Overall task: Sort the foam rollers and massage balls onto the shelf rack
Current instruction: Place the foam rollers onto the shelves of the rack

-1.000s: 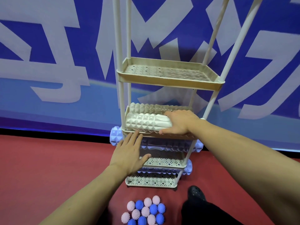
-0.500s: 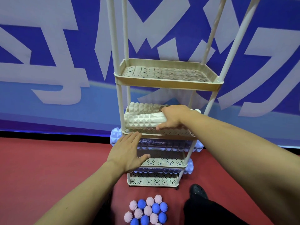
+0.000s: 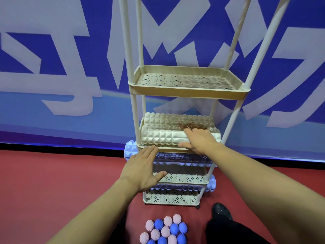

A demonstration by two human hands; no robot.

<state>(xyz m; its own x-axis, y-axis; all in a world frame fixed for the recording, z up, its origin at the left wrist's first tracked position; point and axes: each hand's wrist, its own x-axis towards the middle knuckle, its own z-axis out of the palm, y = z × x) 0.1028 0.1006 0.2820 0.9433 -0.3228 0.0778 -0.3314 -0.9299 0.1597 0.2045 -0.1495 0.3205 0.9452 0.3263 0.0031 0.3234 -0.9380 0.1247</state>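
The cream shelf rack point(image 3: 186, 93) stands against the banner wall. Its second tier holds two cream foam rollers, one behind the other. My right hand point(image 3: 198, 140) lies on the right part of the front cream roller point(image 3: 161, 137), fingers stretched over its top and thumb on its front. My left hand point(image 3: 142, 169) hovers flat and empty in front of the rack's left post, fingertips near the second tier's rim. One blue foam roller point(image 3: 131, 150) lies on the third tier, another blue roller point(image 3: 211, 184) on the tier below. Several pink and blue spiky massage balls point(image 3: 165, 231) sit on the floor.
The upper tier in view point(image 3: 184, 80) holds nothing, and the lowest tier point(image 3: 172, 198) shows only its perforated base. A foot in a black shoe point(image 3: 221, 211) stands right of the balls. Red floor point(image 3: 61, 182) spreads left; a blue-and-white banner point(image 3: 70, 67) is behind.
My right hand has flattened over the front cream roller, whose right end now shows past the hand. My left hand has barely moved. The view has tilted slightly.
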